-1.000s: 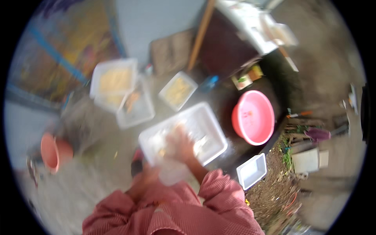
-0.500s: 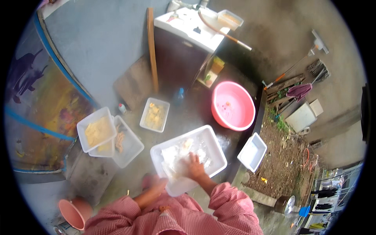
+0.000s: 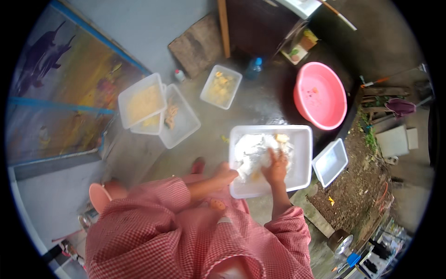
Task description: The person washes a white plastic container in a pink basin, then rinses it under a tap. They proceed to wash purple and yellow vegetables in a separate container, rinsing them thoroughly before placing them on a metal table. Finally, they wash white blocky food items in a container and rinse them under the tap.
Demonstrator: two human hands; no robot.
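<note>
A white rectangular tub point(image 3: 302, 162) lies in front of me with shiny, wet-looking contents and a pale yellow piece point(image 3: 282, 138) near its far side. My right hand point(image 3: 277, 168) reaches down into the tub, fingers spread among the contents, with nothing plainly gripped. At the tub's left rim, my left hand point(image 3: 226, 175) has its fingers closed and appears to grip the edge. A whitish patch point(image 3: 242, 171) shows just inside the rim by that hand; its kind is unclear because of glare and blur.
Beyond the tub stands a clear container point(image 3: 226, 100) of yellow pieces. Overlapping containers point(image 3: 190, 128) with yellowish contents lie to the left. A pink basin point(image 3: 320, 121) sits at the far right, above a smaller white tub point(image 3: 341, 162). A blue-capped bottle point(image 3: 254, 69) stands farther back.
The view has shifted and turned, so the tub and other things sit elsewhere in the picture. My right hand stays in the tub; my left hand is now closer against its left rim.
</note>
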